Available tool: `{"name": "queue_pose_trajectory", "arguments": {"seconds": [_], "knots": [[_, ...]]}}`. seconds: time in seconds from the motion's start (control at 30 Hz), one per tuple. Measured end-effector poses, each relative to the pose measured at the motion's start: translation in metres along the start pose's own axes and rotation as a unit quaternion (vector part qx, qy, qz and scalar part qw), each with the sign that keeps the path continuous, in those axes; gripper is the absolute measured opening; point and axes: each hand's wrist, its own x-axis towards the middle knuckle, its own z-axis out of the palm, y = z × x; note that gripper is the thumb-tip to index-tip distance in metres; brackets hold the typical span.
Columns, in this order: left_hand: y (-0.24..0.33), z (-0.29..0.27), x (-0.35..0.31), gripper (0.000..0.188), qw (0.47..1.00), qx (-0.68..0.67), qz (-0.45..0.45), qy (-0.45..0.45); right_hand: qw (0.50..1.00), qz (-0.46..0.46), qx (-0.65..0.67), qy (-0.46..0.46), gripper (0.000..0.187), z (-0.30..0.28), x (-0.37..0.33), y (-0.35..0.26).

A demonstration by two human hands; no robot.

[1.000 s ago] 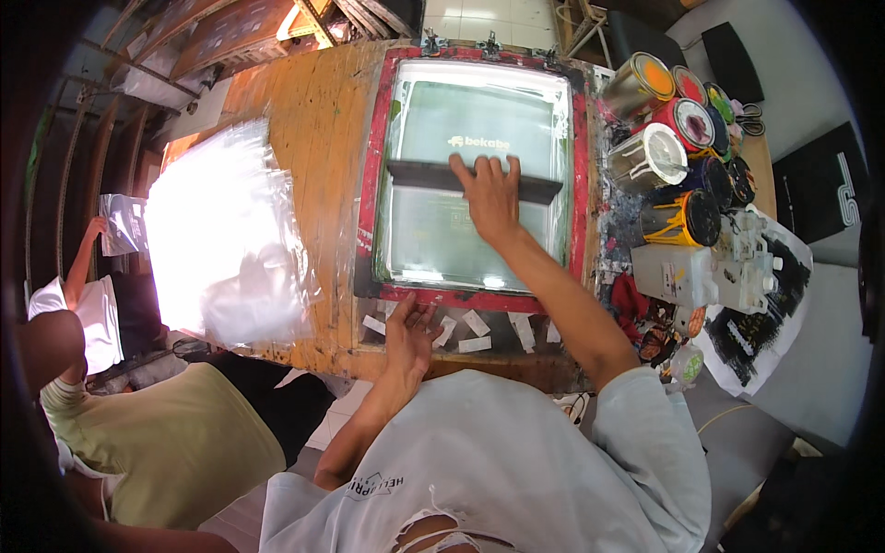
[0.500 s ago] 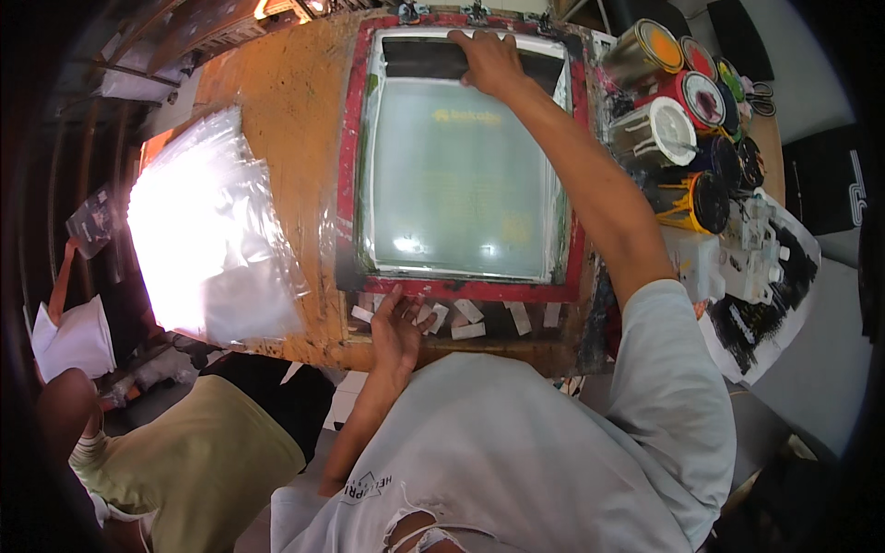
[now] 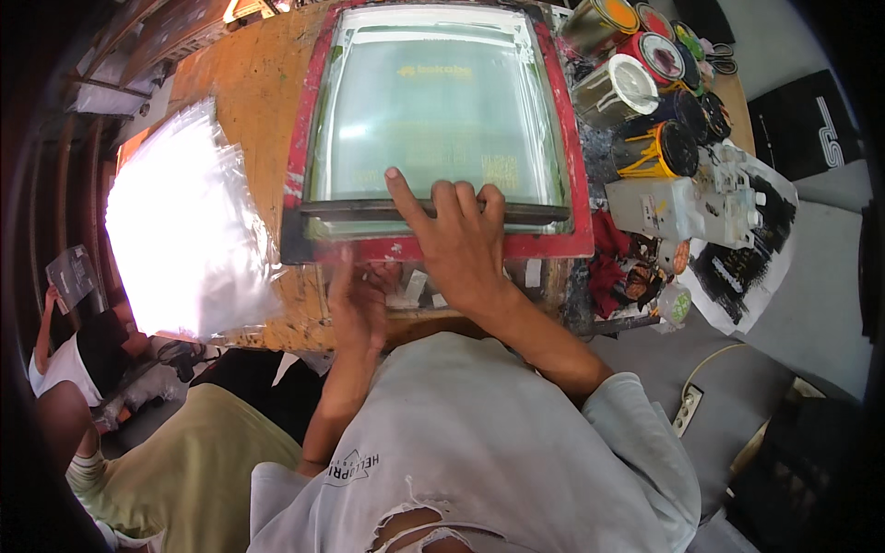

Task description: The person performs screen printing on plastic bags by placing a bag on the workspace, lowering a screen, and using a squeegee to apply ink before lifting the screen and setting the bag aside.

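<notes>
A screen-printing frame (image 3: 297, 166) with red edges and pale green mesh (image 3: 415, 120) lies on the wooden table in front of me. Across the near end of the mesh lies a long dark squeegee (image 3: 535, 214). My right hand (image 3: 461, 244) grips the middle of the squeegee, its index finger stretched forward over the mesh. At the near left edge of the frame is my left hand (image 3: 358, 304), its fingers smeared by motion and partly hidden. Small pale strips (image 3: 415, 288) lie just beyond it, under the near edge of the frame.
Stacked clear plastic bags (image 3: 184, 230) shine on the table's left side. Several ink cans (image 3: 619, 88) crowd the right side, beside translucent plastic jugs (image 3: 659, 207) and a red rag (image 3: 608, 258). Co-workers (image 3: 194, 452) are at the lower left. A power strip (image 3: 687, 410) lies right.
My right hand has pulled the squeegee from the far end of the mesh to the near end. My left hand has shifted slightly left. The whole view has shifted somewhat.
</notes>
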Motion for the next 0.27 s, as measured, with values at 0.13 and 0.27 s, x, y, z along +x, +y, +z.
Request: {"name": "queue_pose_trajectory", "arguments": {"seconds": [0.13, 0.27], "knots": [[0.032, 0.02, -0.003, 0.031, 0.991, -0.029, 0.079, -0.104, 0.994, -0.032, -0.027, 0.096, 0.057, -0.045, 0.03, -0.001], [0.068, 0.063, 0.009, 0.038, 0.945, -0.032, 0.197, -0.259, 0.991, -0.04, -0.038, 0.12, 0.069, -0.099, 0.096, 0.013]]}}
